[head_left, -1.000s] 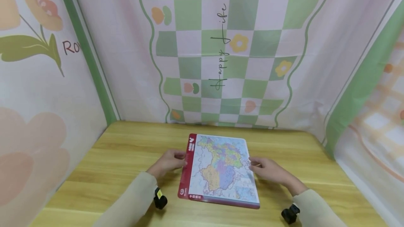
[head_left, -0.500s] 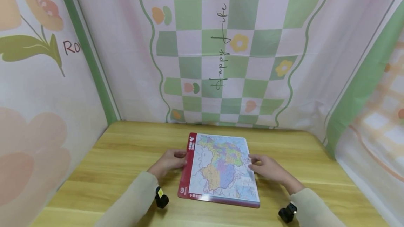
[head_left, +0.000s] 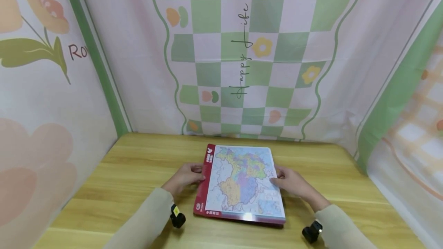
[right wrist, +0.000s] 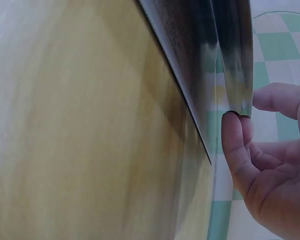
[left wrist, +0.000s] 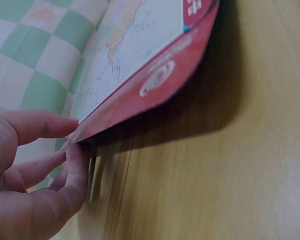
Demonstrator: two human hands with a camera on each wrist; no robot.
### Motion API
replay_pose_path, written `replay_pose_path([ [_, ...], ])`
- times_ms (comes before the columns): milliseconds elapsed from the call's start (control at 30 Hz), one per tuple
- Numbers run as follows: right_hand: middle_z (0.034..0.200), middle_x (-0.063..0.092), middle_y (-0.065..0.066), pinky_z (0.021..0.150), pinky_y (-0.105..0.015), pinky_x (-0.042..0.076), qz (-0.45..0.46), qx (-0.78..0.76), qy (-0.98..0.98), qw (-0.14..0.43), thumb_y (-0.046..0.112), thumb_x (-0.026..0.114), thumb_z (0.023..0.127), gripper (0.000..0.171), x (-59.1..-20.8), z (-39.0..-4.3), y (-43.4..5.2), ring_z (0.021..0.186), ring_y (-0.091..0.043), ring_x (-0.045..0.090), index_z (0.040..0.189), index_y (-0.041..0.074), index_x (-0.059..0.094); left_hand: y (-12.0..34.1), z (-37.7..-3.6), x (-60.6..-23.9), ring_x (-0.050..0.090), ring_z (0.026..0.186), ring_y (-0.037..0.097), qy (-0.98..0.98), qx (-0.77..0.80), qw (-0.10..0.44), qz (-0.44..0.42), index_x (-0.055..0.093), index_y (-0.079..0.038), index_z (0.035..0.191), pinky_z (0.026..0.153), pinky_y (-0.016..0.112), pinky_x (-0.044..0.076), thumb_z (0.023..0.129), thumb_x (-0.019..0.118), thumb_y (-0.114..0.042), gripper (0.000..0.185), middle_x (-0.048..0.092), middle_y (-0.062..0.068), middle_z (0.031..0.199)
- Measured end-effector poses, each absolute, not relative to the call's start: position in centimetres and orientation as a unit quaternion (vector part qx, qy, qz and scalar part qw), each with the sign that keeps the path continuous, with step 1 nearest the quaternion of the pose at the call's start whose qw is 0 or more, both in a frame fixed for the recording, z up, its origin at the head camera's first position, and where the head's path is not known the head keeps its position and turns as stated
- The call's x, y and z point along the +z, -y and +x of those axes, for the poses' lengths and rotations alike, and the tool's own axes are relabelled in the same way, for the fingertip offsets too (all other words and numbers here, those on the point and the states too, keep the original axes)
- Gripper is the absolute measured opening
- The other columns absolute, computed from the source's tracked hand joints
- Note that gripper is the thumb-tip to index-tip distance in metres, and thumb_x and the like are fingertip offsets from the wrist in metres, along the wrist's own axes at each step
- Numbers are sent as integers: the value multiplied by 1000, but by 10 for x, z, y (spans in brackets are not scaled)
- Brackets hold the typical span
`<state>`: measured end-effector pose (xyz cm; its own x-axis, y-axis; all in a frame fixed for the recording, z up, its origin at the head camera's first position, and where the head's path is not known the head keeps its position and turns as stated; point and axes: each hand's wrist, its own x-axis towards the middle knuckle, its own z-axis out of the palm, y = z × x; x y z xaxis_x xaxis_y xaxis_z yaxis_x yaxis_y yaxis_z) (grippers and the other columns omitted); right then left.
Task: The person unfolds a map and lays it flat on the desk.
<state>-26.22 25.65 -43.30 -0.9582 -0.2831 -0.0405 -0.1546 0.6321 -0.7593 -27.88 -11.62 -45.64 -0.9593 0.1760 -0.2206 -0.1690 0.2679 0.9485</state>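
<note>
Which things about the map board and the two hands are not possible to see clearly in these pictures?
- Small print on the map board: too small in the head view, cut off by the frame edge in the left wrist view.
- Underside of the board: dark and blurred in the right wrist view.
- Fingertips of the left hand and right hand: hidden under the board's edges in the head view.
- Near part of the table: covered by the sleeves.

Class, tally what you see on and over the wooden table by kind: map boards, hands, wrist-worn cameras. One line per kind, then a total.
Map board: 1
Hands: 2, left hand and right hand, each gripping a side edge of the board
Wrist cameras: 2, left wrist camera, right wrist camera
Total: 5
</note>
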Motion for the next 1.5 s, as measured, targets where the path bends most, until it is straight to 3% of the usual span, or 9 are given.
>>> replay_pose_path([
  [300, 93, 61, -12, 61, -32, 54, -127, -421, -895, 73, 16, 67, 95, 73, -429, -265, -257, 73, -20, 59, 149, -14, 29, 116, -280, -458, 65, 102, 26, -776, 613, 148, 4, 49, 5, 143, 86, 38, 58, 89, 68, 3, 57, 64, 17, 121],
  [600, 95, 54, -14, 67, -38, 58, -142, -449, -877, 95, 19, 65, 99, 77, -421, -265, -262, 74, -24, 58, 154, -11, 20, 116, -280, -457, 63, 107, 26, -793, 593, 138, 6, 50, 4, 142, 89, 39, 56, 88, 68, 2, 57, 64, 15, 121],
  [1167, 100, 52, -16, 62, -38, 54, -150, -455, -872, 100, 22, 64, 100, 76, -406, -265, -274, 73, -27, 57, 157, -4, 21, 123, -281, -458, 64, 107, 28, -790, 598, 135, 0, 48, 4, 143, 93, 42, 55, 84, 71, 2, 64, 65, 16, 121],
  [1500, 102, 50, -16, 72, -44, 57, -156, -446, -876, 99, 25, 63, 101, 77, -395, -262, -287, 76, -25, 58, 157, -3, 18, 131, -280, -454, 64, 106, 27, -788, 600, 139, -2, 46, 5, 144, 89, 40, 57, 86, 69, 4, 63, 63, 16, 123],
])
